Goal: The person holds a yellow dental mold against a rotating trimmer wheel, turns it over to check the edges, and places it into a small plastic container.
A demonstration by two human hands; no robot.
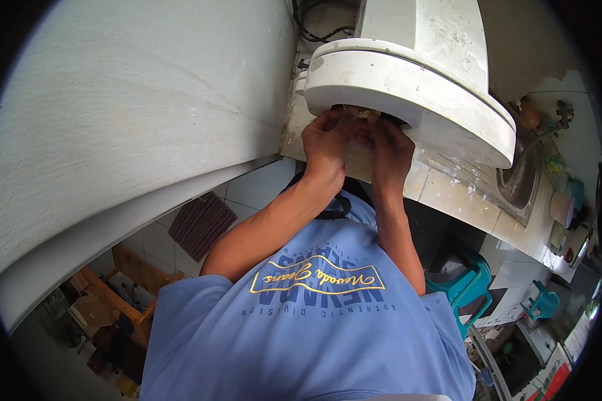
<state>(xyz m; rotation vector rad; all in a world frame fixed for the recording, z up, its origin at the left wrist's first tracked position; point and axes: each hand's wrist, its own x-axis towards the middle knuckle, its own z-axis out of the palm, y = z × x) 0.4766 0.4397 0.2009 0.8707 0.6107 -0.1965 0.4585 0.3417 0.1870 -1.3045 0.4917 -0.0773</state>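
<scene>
A large white machine (408, 87) with a rounded, speckled housing stands on a tiled counter in front of me. Under its near edge, my left hand (326, 142) and my right hand (390, 148) are raised side by side at a dark opening. The fingers of both are bent inward and pinched. Between the fingertips shows a small yellowish bit (364, 114), too small and partly covered to name. How the fingers grip it, and the inside of the opening, are hidden by the hands and the housing.
A pale wall (147, 87) rises close on my left. Yellowish scraps lie on the tiled counter (441, 190) to the right, beside a metal sink (520, 190) with a tap (564, 113). Below are a teal plastic chair (471, 284), a striped mat (202, 226) and a wooden frame (124, 294).
</scene>
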